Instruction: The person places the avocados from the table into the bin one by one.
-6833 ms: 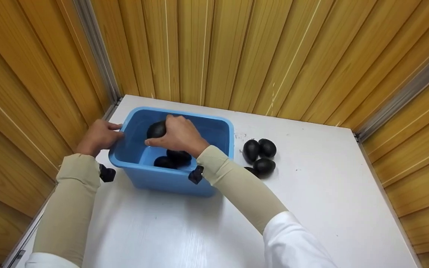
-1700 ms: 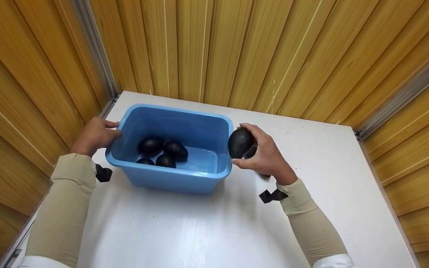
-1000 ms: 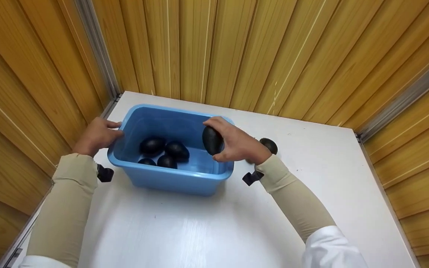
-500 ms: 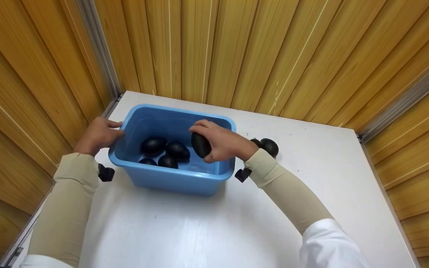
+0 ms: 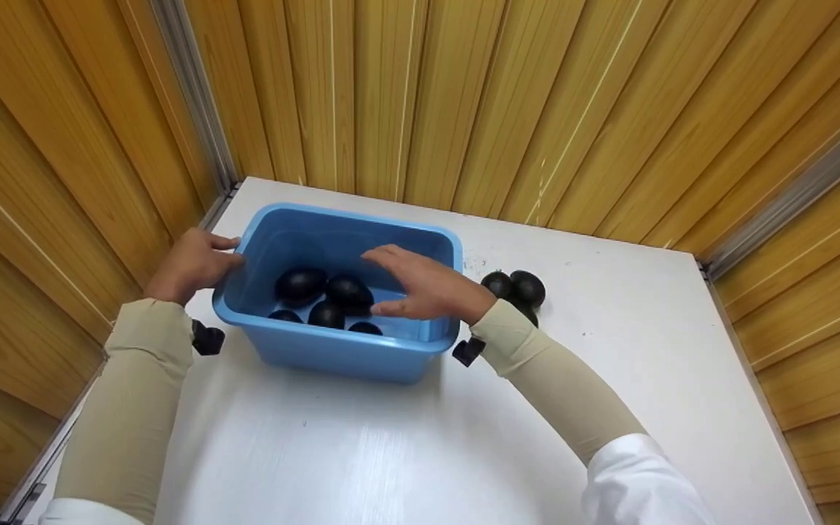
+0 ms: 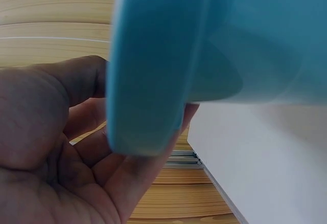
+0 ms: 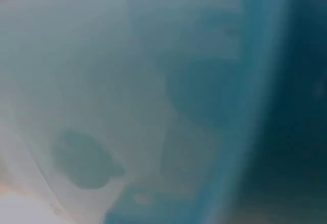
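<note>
My left hand [image 5: 194, 264] grips the left rim of a blue plastic tub [image 5: 332, 356], thumb on one side and fingers on the other. In the left wrist view the tub's rim [image 6: 148, 75] lies between them. My right hand [image 5: 427, 284] is inside the tub's opening, fingers and thumb spread, holding nothing. Below and left of it, several dark, smooth avocados [image 5: 348, 293] lie on the tub's floor. One avocado [image 5: 366, 329] near the front wall is mostly hidden by the rim. The right wrist view is blurred and filled by the tub's blue wall [image 7: 255, 101].
To the right of the tub, a cluster of avocados [image 5: 528, 289] sits on the white table [image 5: 631, 335], partly covered by my right forearm. Wood-patterned panels [image 5: 434, 109] stand behind and at both sides.
My right hand carried an avocado from the right over the tub's rim, lowered it inside and let go; it now lies near the front wall. My left hand stays on the rim.
</note>
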A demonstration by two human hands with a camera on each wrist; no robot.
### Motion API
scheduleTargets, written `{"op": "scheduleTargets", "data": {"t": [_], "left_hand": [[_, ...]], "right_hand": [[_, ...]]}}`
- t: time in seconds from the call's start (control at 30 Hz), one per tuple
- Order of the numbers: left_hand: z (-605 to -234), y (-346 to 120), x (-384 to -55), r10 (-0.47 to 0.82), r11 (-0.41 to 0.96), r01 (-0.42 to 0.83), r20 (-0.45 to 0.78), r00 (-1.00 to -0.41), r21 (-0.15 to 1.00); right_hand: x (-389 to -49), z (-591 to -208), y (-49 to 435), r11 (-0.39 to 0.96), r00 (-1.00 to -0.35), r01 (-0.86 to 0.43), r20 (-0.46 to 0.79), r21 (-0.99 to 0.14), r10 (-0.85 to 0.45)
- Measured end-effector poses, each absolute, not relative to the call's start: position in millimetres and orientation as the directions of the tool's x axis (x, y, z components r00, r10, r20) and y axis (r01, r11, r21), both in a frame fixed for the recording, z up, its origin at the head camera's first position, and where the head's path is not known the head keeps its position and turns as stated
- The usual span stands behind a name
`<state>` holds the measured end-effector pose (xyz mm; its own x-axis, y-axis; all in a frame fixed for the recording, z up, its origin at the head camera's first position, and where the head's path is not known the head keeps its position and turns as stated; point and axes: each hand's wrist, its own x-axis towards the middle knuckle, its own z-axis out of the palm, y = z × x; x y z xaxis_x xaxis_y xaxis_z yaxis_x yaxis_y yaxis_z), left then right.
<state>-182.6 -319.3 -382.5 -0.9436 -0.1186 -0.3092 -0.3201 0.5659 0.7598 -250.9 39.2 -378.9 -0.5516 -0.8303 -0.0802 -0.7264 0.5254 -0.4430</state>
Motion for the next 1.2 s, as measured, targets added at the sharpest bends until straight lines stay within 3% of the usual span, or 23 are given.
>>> {"op": "scheduleTargets", "data": {"t": [0.2,0.33,0.43,0.53,0.67,0.8,1.2], "left_hand": [[-383,-320,-182,-0.121,0.567,-0.322,-0.310,-0.943,0.758],[-381,-320,-182,-0.124,0.562,-0.333,-0.321,-0.939,0.757],[-380,-320,-182,-0.122,0.568,-0.326,-0.315,-0.941,0.756],[-381,-321,-182,-0.122,0.578,-0.314,-0.300,-0.946,0.754],[-381,-321,-183,-0.120,0.575,-0.317,-0.306,-0.945,0.754],[-382,-320,-183,-0.116,0.574,-0.322,-0.315,-0.942,0.753],[-381,-319,-182,-0.122,0.578,-0.327,-0.317,-0.941,0.748]], "right_hand": [[-260,-380,85,0.515,-0.708,-0.603,0.111,-0.610,-0.698],[-269,-390,129,0.581,-0.828,-0.533,0.237,-0.615,-0.509],[-277,-406,165,0.683,-0.912,-0.408,0.245,-0.606,-0.328],[-281,-427,196,0.766,-0.966,-0.259,0.170,-0.589,-0.196],[-274,-459,226,0.830,-0.989,-0.122,-0.004,-0.545,-0.148],[-261,-487,237,0.838,-0.973,-0.103,-0.121,-0.535,-0.196],[-248,-512,222,0.875,-0.965,-0.201,-0.066,-0.440,-0.254]]}}
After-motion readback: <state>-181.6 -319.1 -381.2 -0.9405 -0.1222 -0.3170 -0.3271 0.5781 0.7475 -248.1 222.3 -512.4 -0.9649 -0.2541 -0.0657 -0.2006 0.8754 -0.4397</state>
